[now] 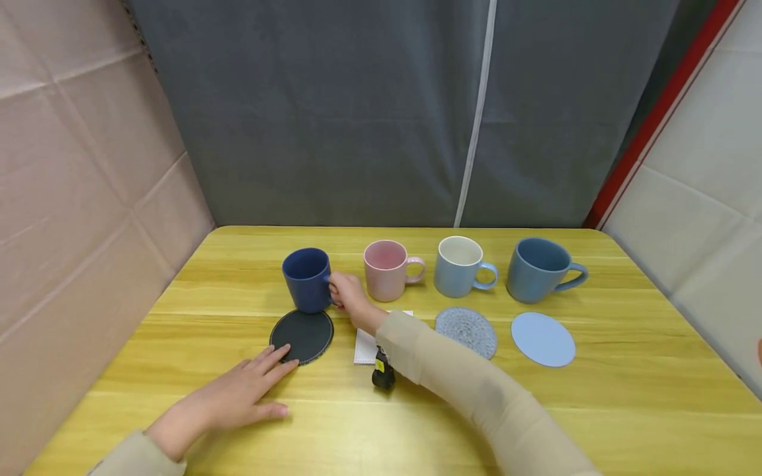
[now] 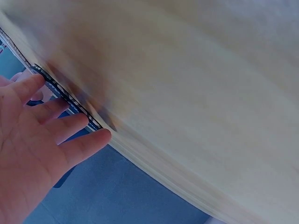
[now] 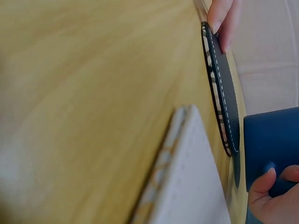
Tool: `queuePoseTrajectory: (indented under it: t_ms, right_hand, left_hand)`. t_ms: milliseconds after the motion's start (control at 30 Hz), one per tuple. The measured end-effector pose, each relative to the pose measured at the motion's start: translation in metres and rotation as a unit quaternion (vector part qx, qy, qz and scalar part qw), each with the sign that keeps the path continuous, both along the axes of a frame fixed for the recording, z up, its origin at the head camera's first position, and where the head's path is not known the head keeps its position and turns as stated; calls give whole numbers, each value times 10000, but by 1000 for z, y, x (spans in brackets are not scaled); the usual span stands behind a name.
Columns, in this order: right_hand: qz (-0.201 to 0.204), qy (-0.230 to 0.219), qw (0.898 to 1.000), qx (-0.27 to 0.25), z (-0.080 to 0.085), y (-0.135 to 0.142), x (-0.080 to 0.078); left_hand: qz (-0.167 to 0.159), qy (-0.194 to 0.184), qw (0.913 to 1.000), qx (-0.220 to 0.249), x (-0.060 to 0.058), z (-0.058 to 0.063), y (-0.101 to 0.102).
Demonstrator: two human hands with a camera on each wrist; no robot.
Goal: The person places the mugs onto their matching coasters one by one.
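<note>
My right hand (image 1: 351, 296) grips the handle of a dark blue mug (image 1: 305, 281), thumb at the handle's top in the right wrist view. The mug stands upright at the far edge of a round black coaster (image 1: 300, 338), its base seeming slightly raised above the tabletop. With fingers spread and straight, my left hand (image 1: 238, 396) touches the coaster's near left edge. In the left wrist view its fingertips (image 2: 100, 135) lie along the coaster's stitched rim (image 2: 70, 100). A white square coaster (image 1: 365, 347) is partly hidden beneath my right forearm.
To the right stand a pink mug (image 1: 383, 274), a light blue mug (image 1: 455, 272) and a larger grey-blue mug (image 1: 534, 274). Before them lie a round woven grey coaster (image 1: 467, 329) and a pale blue coaster (image 1: 543, 339). A grey curtain (image 1: 327, 132) hangs behind the wooden table (image 1: 333, 430).
</note>
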State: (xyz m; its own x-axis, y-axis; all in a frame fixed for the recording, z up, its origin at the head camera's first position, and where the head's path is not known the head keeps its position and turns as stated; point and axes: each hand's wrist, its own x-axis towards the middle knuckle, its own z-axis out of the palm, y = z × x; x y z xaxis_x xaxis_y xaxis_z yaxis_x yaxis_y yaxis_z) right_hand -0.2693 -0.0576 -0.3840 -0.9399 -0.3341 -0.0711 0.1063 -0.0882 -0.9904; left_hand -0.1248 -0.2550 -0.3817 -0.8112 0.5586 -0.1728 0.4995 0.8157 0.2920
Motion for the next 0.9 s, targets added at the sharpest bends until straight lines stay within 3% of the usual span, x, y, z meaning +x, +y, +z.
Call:
queuePoseTrajectory:
  t_ms: [467,900]
  right_hand:
    - [131,-101,9998,-140,2,8,6]
    - [341,36,9993,146,1,10,16]
  left_hand:
    - [-4,-80,10000,-35,-3,-1,0]
    - [52,-154,9999,-53,-3,1,-1]
